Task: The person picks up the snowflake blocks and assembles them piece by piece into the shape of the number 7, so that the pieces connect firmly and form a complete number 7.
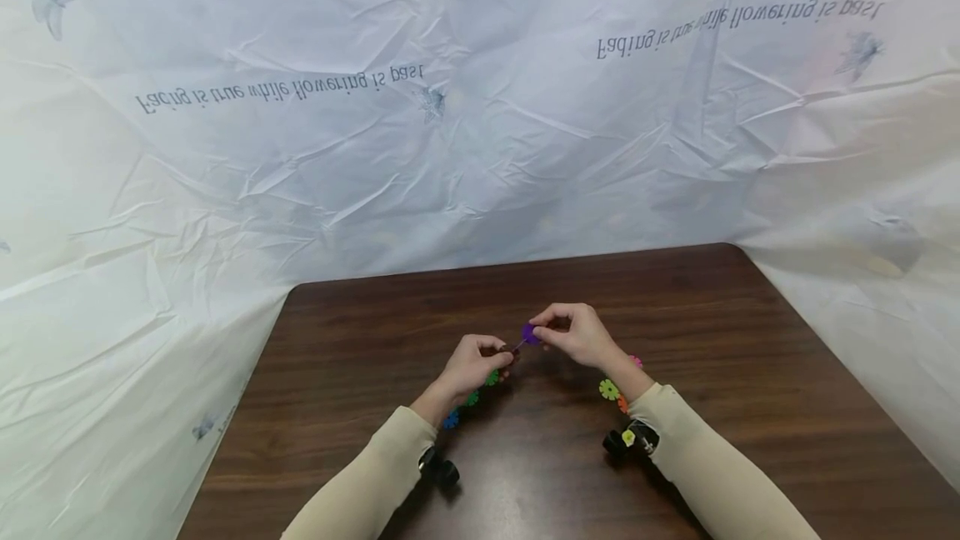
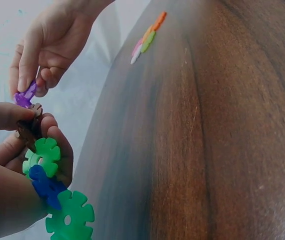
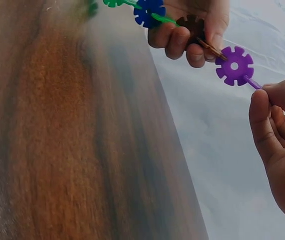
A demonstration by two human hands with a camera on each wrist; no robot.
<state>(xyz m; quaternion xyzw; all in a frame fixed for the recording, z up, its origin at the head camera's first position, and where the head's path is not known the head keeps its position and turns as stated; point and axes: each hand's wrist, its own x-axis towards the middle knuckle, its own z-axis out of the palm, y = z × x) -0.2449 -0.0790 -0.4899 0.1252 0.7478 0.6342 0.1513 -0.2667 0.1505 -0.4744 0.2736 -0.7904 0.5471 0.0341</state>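
Observation:
Both hands are raised over the table, joined by a chain of notched plastic snowflake discs. My left hand holds the chain at its brown discs. From there green discs and a blue disc trail back along the left wrist. My right hand pinches a purple disc, seen edge-on in the right wrist view, between thumb and index finger. It is slotted into a flat-facing purple disc, whose other side meets a brown disc.
On the dark wooden table, near the right forearm, lie lime, orange and pink discs, with a yellow disc by the right wrist camera. A printed white sheet hangs behind the table.

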